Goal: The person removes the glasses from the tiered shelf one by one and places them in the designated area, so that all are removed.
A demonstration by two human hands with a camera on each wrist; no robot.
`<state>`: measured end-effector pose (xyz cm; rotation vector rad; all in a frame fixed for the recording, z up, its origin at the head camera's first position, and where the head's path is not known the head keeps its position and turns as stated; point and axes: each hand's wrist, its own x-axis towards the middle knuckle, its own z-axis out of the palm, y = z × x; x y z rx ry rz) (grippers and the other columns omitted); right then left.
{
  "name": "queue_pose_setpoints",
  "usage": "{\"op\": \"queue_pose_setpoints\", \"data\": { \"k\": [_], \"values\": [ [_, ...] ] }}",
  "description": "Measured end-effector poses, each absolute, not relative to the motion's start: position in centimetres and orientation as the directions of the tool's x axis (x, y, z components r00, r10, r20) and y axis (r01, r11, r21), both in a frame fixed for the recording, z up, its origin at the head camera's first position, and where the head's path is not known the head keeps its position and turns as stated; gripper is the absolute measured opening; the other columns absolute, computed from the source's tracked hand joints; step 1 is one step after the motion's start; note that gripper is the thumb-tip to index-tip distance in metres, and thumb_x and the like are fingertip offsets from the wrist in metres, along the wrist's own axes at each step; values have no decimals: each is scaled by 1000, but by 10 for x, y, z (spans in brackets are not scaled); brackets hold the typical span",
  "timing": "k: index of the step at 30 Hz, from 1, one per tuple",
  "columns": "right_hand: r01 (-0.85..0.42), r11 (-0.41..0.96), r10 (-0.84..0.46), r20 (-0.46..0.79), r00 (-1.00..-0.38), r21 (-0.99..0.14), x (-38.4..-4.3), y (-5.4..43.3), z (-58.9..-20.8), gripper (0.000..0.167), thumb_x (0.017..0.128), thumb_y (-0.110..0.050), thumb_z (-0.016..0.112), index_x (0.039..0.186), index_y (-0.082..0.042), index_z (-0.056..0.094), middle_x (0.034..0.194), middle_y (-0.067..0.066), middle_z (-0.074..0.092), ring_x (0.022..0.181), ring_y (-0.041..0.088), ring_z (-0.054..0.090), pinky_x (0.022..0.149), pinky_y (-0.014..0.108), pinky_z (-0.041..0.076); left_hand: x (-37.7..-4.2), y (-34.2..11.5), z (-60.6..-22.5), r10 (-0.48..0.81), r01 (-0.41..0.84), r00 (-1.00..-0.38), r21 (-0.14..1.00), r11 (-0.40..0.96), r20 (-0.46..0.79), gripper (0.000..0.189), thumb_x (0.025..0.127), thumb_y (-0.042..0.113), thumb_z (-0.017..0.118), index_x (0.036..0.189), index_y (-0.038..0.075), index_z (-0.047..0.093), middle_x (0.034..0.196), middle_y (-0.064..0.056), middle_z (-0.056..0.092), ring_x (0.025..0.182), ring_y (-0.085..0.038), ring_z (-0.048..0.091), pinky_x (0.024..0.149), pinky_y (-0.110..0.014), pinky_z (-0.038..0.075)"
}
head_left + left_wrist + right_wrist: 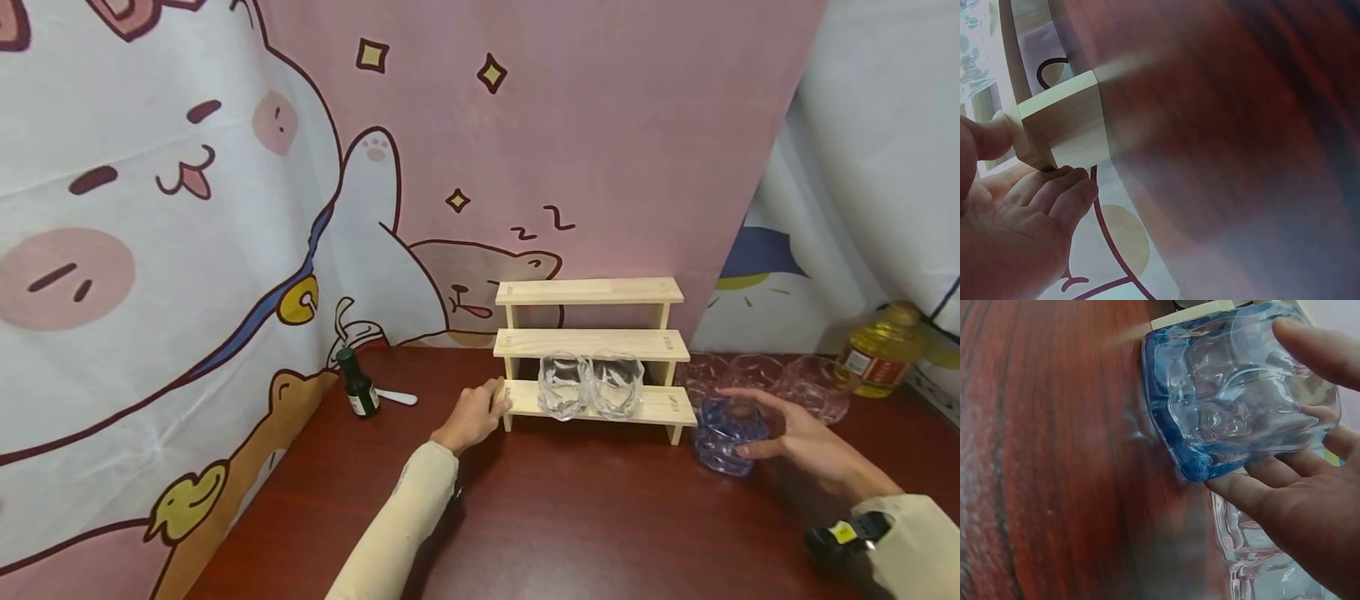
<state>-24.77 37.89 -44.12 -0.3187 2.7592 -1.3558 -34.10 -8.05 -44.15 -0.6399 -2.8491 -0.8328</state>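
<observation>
A three-tier wooden shelf (592, 342) stands against the backdrop, with two clear glasses (617, 383) side by side on its lowest tier. My left hand (474, 417) pinches the left end of that tier. In the left wrist view, the thumb lies on one side of the shelf end (1072, 128) and the fingers (1063, 194) on the other. At the shelf's right end, my right hand (798, 437) holds a blue glass (729, 446), thumb on the near side. The right wrist view shows the blue glass (1235, 394) close over the tabletop, with fingers curled behind it.
Several pinkish glasses (817, 387) stand behind the right hand, beside a bottle of yellow oil (885, 350). On the left lie a small dark green bottle (357, 383), which leans, and a white-handled utensil (397, 397). A cartoon-print cloth (600, 150) hangs behind the table.
</observation>
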Motion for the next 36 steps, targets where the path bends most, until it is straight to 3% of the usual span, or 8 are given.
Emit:
{"op": "queue_pose_setpoints", "data": {
  "k": [7,15,20,23,25,28,31,36],
  "values": [
    [-145,580,-215,20,-976,-801,-253,380,-441,88,81,-17,80,155,-8,33,142,26,48,105,-17,46,78,26,51,-340,-80,-441,369,417,-908,500,759,198,51,102,25,59,145,-1,50,135,-23,63,122,-32,63,102,-44,51],
    [-227,606,-263,77,-962,-762,-254,381,-439,87,79,-13,81,152,-3,36,132,17,58,105,-9,55,79,22,50,-341,-81,-442,372,421,-906,498,758,200,50,102,25,58,145,-1,50,136,-22,62,122,-33,63,102,-44,51],
    [-246,729,-247,89,-965,-638,-251,369,-422,94,73,-15,86,150,4,34,135,37,51,111,29,62,80,51,55,-340,-81,-439,374,421,-906,504,755,197,51,102,24,59,145,-2,49,135,-23,63,119,-32,64,101,-44,52],
    [-236,799,-221,95,-971,-553,-247,358,-410,101,68,-21,90,149,5,36,138,42,46,113,56,56,82,67,50,-340,-81,-438,365,408,-912,509,758,188,51,102,24,59,145,-1,49,135,-23,63,119,-31,64,101,-44,51],
    [-241,838,-211,117,-970,-489,-245,350,-402,102,66,-24,92,147,6,38,139,42,45,116,60,52,86,72,45,-340,-81,-438,365,410,-911,507,758,191,51,102,24,59,146,-1,49,135,-22,63,119,-31,64,101,-43,52],
    [-258,870,-196,186,-963,-420,-240,338,-392,99,66,-24,92,145,8,40,140,40,46,120,62,47,90,74,40,-342,-80,-437,369,415,-909,507,756,195,51,102,24,58,146,0,48,136,-23,62,120,-31,64,102,-43,51],
    [-283,870,-173,287,-942,-403,-234,324,-383,94,68,-23,92,144,6,42,138,37,49,117,59,50,87,72,42,-342,-80,-438,368,415,-909,508,755,196,51,103,25,58,146,0,49,136,-23,62,121,-33,63,102,-44,51],
    [-333,762,-147,352,-924,-555,-229,297,-376,86,76,-21,89,145,1,43,138,32,54,117,56,56,88,63,50,-343,-81,-439,365,409,-912,505,760,189,51,102,24,59,145,-1,49,137,-23,62,123,-33,62,103,-45,50]
  ]
}}
